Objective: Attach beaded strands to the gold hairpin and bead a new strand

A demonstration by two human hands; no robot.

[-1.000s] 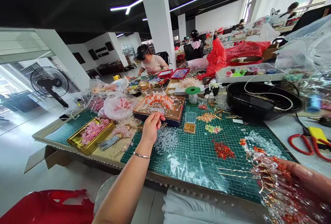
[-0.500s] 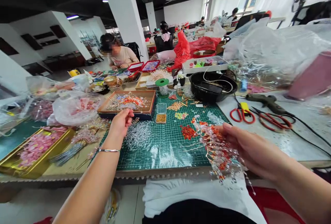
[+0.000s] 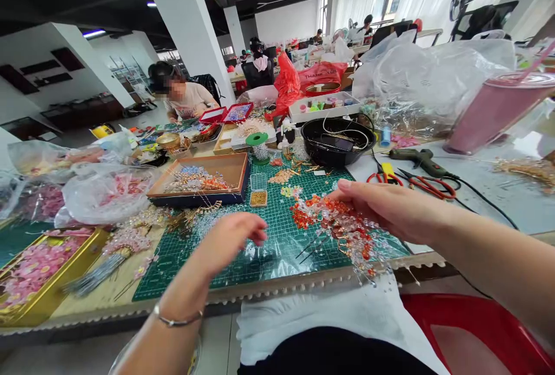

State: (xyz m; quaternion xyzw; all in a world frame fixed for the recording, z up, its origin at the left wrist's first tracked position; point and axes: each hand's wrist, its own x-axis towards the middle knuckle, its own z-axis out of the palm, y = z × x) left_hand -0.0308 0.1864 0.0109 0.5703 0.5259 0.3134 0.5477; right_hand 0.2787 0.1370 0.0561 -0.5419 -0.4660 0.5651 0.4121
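My right hand [image 3: 381, 207] grips a beaded hair ornament [image 3: 342, 222] above the front of the green cutting mat [image 3: 264, 265]. Orange and clear beads crowd its wire branches, and thin pins stick out to the left. Its fingers are partly hidden behind the beads. My left hand [image 3: 228, 242] hovers over the mat, fingers loosely stretched and apart from the ornament, with nothing seen in it. Behind it lie loose clear beads [image 3: 206, 223]. Farther back, a brown-lined box [image 3: 238, 173] holds blue and orange beaded pieces [image 3: 199, 179].
A gold tray [image 3: 93, 248] of pink flowers stands at left. A bead case [image 3: 259, 198], a green spool [image 3: 256, 139] and a black bowl [image 3: 338, 152] sit toward the back. Right are pliers [image 3: 433, 187], a glue gun [image 3: 418, 158] and a pink drink cup [image 3: 489, 109]. A co-worker [image 3: 186, 97] sits opposite.
My left hand has drawn back from the box toward the mat's front and loosened its pinch. The beaded pieces in the box lie lower. My right hand still holds the ornament, now farther over the mat.
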